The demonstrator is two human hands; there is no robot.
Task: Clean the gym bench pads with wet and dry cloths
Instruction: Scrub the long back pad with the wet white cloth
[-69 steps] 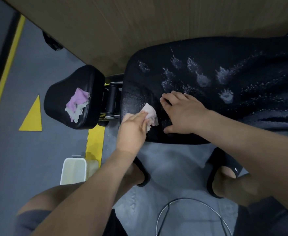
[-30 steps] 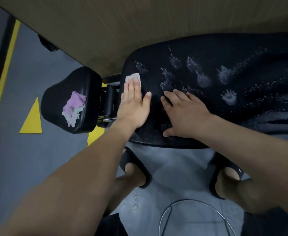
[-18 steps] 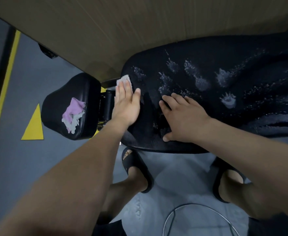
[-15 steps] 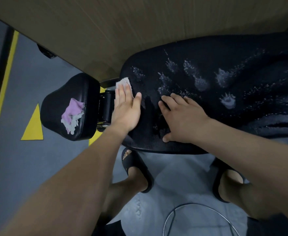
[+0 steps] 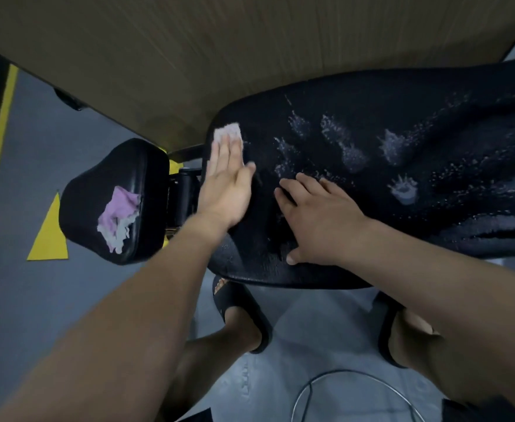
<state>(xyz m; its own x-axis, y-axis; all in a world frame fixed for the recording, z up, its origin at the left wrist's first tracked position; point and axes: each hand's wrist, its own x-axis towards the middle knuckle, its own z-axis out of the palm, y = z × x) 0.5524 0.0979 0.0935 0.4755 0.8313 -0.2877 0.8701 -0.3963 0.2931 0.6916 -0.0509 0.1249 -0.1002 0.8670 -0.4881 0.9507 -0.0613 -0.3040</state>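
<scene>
Two flat hands rest on the wet black bench pad (image 5: pixel 372 95): left hand (image 5: pixel 224 190) presses a pale cloth (image 5: pixel 227 134) at ten o'clock, straight-fingered; right hand (image 5: pixel 317 220) splayed, empty.

I found no text, brand or number that I could read. A plain yellow triangle (image 5: pixel 49 236) without lettering marked the grey floor (image 5: pixel 21 300) left of the bench pad (image 5: pixel 372 147). Faint marks (image 5: pixel 245 388) on the floor below that pad were too blurred to read.
</scene>
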